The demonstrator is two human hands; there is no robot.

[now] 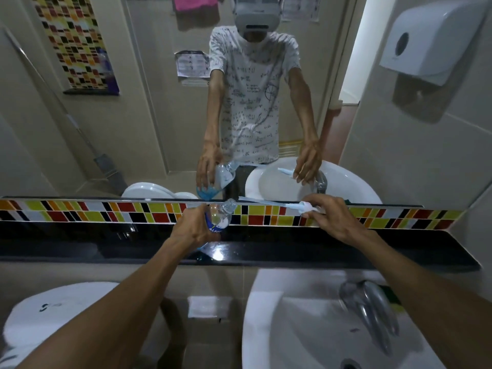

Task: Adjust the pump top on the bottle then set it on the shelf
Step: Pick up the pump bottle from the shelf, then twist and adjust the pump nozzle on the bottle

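My left hand [192, 227] grips a clear plastic bottle [221, 217] with a blue label, tilted with its open neck pointing up and right. The bottle's base is over the black glossy shelf [372, 249]. My right hand [330, 221] holds the white pump top [306, 206] out of the bottle, its long pale dip tube [262, 201] stretching left toward the bottle's neck. The tube tip is a short way to the right of the neck, apart from it. The mirror above repeats both hands, the bottle and the pump.
A strip of coloured tiles [93, 213] runs behind the shelf under the mirror [149, 115]. Below the shelf at right is a white basin [279, 328] with a chrome tap [372, 312]. A white toilet cistern [53, 310] is lower left. A paper dispenser [431, 38] hangs upper right.
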